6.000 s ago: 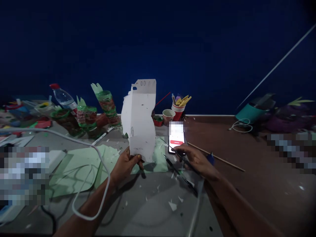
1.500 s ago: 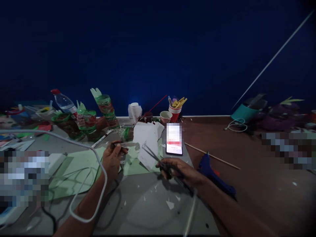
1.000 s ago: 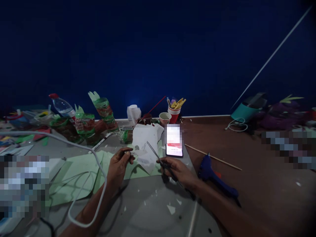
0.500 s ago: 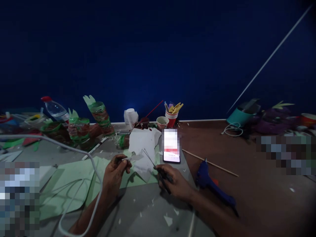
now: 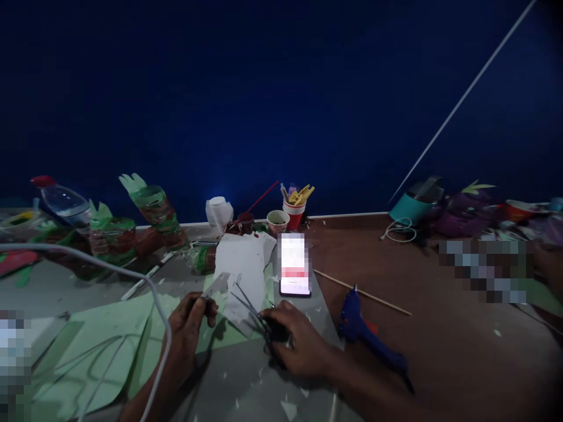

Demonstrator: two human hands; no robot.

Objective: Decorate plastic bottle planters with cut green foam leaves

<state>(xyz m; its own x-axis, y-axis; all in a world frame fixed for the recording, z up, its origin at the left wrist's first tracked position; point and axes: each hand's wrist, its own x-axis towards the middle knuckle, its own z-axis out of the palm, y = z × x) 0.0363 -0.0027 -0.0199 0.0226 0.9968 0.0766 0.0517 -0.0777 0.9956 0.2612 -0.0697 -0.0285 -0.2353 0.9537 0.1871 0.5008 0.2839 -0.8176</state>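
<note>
Between the thumb and fingers of my left hand [image 5: 193,316] is a small piece of white paper [image 5: 216,285], its free end pointing up and to the right. My right hand [image 5: 297,340] is closed round the black handles of a pair of scissors [image 5: 250,303]. The blades are spread apart and point up-left, a short way right of the paper piece. Beneath and behind them lie torn white paper sheets [image 5: 241,261] on green paper. A lit phone [image 5: 294,266] rests just beyond my right hand.
A blue glue gun [image 5: 369,337] and a wooden stick [image 5: 365,293] lie at right. Green-and-brown plastic bottle pieces [image 5: 158,211] stand at back left. A red cup with cutlery [image 5: 294,215] is near the wall. A white cable [image 5: 153,287] arcs across my left forearm.
The view has swung a little to the right, so most things sit further left. The scissor blades have spread wider, and the paper piece has tilted upward in my left hand.
</note>
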